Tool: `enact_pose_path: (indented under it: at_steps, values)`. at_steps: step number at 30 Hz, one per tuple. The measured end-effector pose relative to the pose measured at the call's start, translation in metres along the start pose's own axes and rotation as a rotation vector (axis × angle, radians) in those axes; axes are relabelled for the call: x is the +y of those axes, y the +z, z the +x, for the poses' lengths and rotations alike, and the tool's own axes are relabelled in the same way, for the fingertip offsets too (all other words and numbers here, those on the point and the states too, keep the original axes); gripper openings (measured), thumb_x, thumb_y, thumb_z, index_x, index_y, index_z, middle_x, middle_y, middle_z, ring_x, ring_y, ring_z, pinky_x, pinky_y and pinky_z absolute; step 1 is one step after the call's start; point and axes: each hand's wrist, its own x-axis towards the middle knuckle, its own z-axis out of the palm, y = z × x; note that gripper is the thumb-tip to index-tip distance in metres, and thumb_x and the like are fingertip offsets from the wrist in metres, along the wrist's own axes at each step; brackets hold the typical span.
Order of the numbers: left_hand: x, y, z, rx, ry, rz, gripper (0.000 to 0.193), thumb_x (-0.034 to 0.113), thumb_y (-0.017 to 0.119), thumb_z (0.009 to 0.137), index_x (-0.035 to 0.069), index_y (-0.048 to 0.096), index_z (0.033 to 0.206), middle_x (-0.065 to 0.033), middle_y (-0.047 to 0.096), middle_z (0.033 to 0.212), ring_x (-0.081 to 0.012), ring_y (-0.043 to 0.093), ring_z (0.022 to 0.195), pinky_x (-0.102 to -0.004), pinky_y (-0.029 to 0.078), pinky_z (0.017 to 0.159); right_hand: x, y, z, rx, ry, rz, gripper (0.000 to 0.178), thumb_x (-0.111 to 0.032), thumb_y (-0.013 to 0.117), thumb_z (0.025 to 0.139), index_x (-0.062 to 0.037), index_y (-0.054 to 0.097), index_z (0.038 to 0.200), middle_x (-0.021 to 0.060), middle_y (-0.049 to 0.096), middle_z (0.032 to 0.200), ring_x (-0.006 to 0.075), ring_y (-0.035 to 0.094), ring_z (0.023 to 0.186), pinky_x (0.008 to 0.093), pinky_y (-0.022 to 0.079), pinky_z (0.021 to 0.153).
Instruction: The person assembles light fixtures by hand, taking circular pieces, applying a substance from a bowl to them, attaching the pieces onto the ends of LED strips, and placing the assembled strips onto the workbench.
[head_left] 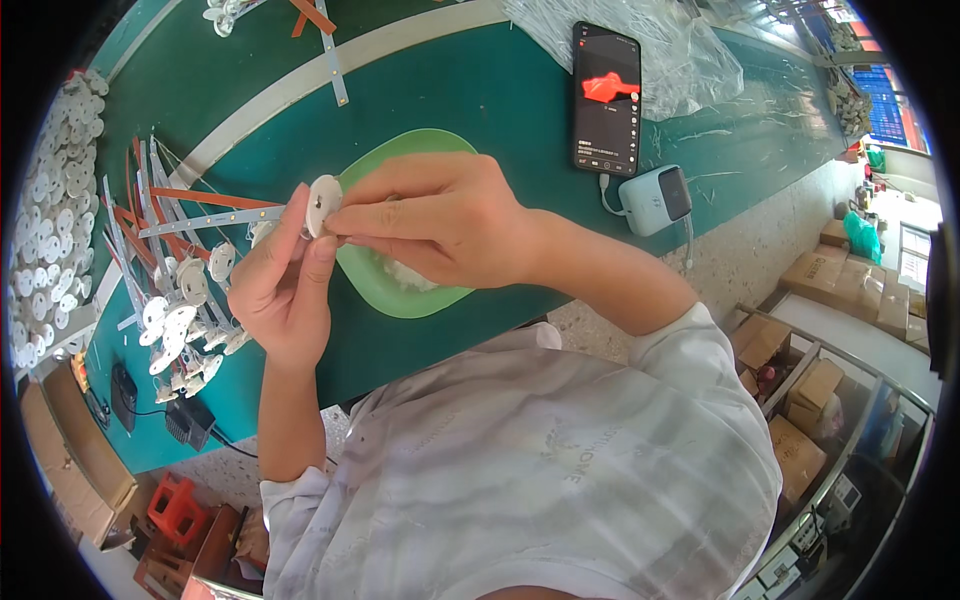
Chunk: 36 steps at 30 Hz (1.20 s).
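A small white round disc [321, 203] is pinched between the thumb and fingers of my left hand [285, 290], its flat face turned toward the right. My right hand [450, 222] reaches in from the right with its fingertips pressed together at the disc's edge; anything tiny between them is hidden. Both hands are above the left side of a light green tray [400, 305], where small white pieces [408, 276] show under my right hand. A thin pale LED strip [215, 220] and an orange-red strip [205, 198] stretch leftward from beside my left fingers.
Left of my hands lies a pile of white discs with strips [180, 325]; more discs [55, 230] are heaped at the far left. A phone [606, 100] is cabled to a power bank [655, 200] at the right. Clear plastic sheeting [690, 65] lies behind. A black adapter [188, 422] sits near left.
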Motion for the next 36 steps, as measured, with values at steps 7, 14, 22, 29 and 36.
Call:
enact_pose_path:
  at_steps: [7, 14, 22, 29, 36]
  values:
    - [0.003, -0.001, 0.000, -0.042, 0.047, 0.071, 0.046, -0.007, 0.071, 0.089, -0.002, 0.064, 0.134, -0.0067, 0.072, 0.089, -0.0074, 0.057, 0.071, -0.0205, 0.046, 0.067, 0.005, -0.008, 0.001, -0.051, -0.018, 0.080, 0.021, -0.005, 0.083, 0.078, -0.0068, 0.079, 0.098, 0.0070, 0.075, 0.091, 0.0223, 0.071, 0.075, 0.0307, 0.056, 0.062]
    - [0.004, -0.003, 0.003, -0.032, 0.082, 0.024, 0.047, -0.008, 0.074, 0.085, -0.002, 0.066, 0.131, -0.0109, 0.075, 0.092, -0.0099, 0.060, 0.072, -0.0215, 0.047, 0.067, -0.003, -0.011, 0.001, -0.087, 0.119, 0.133, 0.015, -0.001, 0.081, 0.079, -0.0045, 0.078, 0.093, 0.0093, 0.075, 0.090, 0.0222, 0.071, 0.072, 0.0287, 0.056, 0.060]
    - [0.004, -0.001, 0.005, -0.060, 0.127, 0.078, 0.049, -0.006, 0.081, 0.077, -0.003, 0.070, 0.125, -0.0143, 0.074, 0.082, -0.0150, 0.064, 0.067, -0.0232, 0.049, 0.065, -0.001, -0.001, 0.001, 0.051, 0.024, 0.036, 0.010, -0.001, 0.076, 0.079, -0.0067, 0.072, 0.086, 0.0076, 0.069, 0.077, 0.0251, 0.063, 0.063, 0.0336, 0.050, 0.054]
    - [0.001, -0.005, 0.002, -0.100, 0.154, 0.114, 0.049, -0.007, 0.081, 0.077, -0.002, 0.070, 0.124, -0.0166, 0.075, 0.087, -0.0162, 0.067, 0.068, -0.0243, 0.051, 0.066, -0.001, 0.000, 0.000, 0.021, 0.065, 0.084, 0.010, -0.002, 0.076, 0.079, -0.0067, 0.071, 0.087, 0.0084, 0.068, 0.076, 0.0272, 0.064, 0.064, 0.0348, 0.050, 0.054]
    - [0.012, 0.004, 0.012, -0.059, 0.208, 0.305, 0.038, -0.008, 0.071, 0.087, -0.004, 0.069, 0.125, -0.0256, 0.073, 0.112, -0.0278, 0.075, 0.094, -0.0320, 0.058, 0.084, 0.003, 0.009, -0.002, 0.055, 0.015, 0.051, 0.013, 0.000, 0.075, 0.081, -0.0059, 0.072, 0.092, 0.0094, 0.070, 0.086, 0.0297, 0.066, 0.072, 0.0371, 0.053, 0.061]
